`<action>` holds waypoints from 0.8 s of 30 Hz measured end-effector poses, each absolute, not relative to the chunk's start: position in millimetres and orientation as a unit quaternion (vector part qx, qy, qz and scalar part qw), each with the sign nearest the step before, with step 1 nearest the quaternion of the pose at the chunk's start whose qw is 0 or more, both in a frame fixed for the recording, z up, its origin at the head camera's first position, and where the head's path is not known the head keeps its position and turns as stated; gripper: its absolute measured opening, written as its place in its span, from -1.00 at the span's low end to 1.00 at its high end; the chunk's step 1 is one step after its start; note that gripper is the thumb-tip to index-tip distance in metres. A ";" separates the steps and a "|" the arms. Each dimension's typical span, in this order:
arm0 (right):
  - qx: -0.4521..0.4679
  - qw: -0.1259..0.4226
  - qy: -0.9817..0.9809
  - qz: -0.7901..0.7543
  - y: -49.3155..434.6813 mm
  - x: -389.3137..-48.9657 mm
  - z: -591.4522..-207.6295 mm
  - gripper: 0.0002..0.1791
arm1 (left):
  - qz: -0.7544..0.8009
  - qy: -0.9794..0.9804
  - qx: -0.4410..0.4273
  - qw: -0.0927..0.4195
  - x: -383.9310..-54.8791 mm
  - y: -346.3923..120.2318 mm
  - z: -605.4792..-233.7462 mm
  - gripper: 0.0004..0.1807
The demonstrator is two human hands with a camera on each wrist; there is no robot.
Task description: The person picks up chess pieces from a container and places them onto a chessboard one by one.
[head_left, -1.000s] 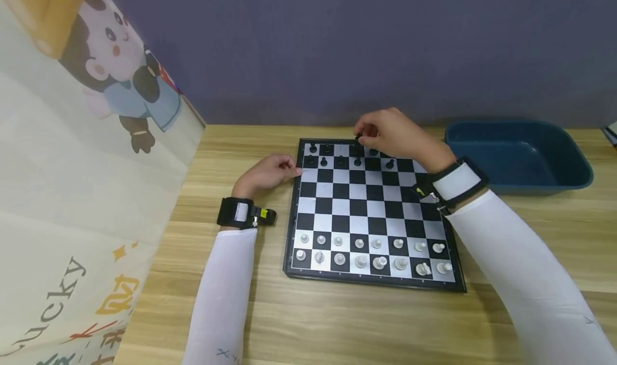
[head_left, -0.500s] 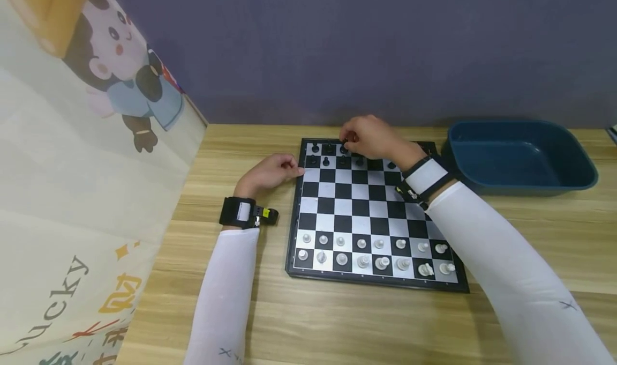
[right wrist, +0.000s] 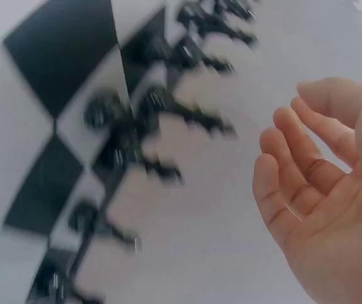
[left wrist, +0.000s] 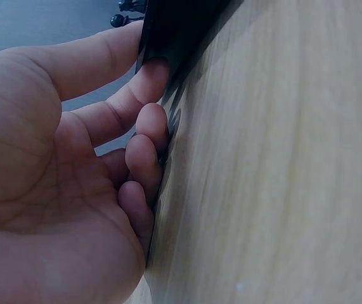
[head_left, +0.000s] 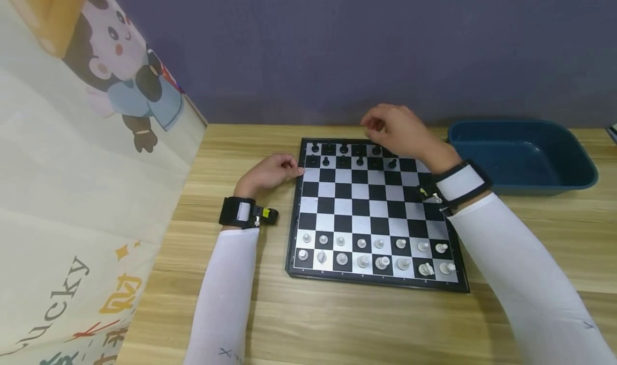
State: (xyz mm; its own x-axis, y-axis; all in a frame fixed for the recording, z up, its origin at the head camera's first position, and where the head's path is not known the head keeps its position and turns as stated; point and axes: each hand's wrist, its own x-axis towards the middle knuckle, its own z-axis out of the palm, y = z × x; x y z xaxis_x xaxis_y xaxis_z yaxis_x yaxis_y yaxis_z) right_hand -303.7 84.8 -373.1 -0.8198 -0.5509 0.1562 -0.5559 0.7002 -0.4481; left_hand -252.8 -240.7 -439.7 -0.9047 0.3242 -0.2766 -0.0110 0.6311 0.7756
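A chessboard (head_left: 359, 207) lies on the table, with black chess pieces (head_left: 344, 149) on its far rows and white chess pieces (head_left: 363, 261) on its two near rows. My left hand (head_left: 271, 171) pinches the board's left edge; the left wrist view shows the thumb on top and the index fingertip against the side of the board edge (left wrist: 181, 31). Above the far edge hovers my right hand (head_left: 397, 132), its fingers loosely bent and holding nothing. In the right wrist view that hand (right wrist: 333, 183) is apart from the blurred black pieces. Its forearm hides part of the board's right side.
A dark blue plastic bin (head_left: 530, 186) stands on the wooden table (head_left: 366, 322) at the back right, beside the right wrist. A dark wall panel (head_left: 337, 49) rises behind the table. A printed curtain (head_left: 72, 193) hangs at the left.
My right hand has set a black piece on the far row, third square from the left, let go, and drawn back to the right. The left hand has stayed at the board edge.
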 end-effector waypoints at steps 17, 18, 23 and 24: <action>0.123 -0.109 -0.961 0.221 254.5 -273.0 -376.3 -0.52 | 0.409 0.886 0.091 0.200 -252.4 -241.4 -437.1 -0.73; 0.122 -0.125 -0.963 0.207 258.5 -274.2 -379.4 -0.52 | 0.408 0.886 0.091 0.200 -252.2 -241.5 -436.9 -0.74; 0.148 -0.187 -0.960 0.150 271.0 -278.0 -395.3 -0.61 | 0.411 0.884 0.099 0.201 -252.4 -240.4 -437.4 -0.74; 0.155 -0.195 -0.958 0.143 271.7 -278.3 -397.8 -0.62 | 0.411 0.884 0.100 0.201 -252.6 -240.2 -437.7 -0.74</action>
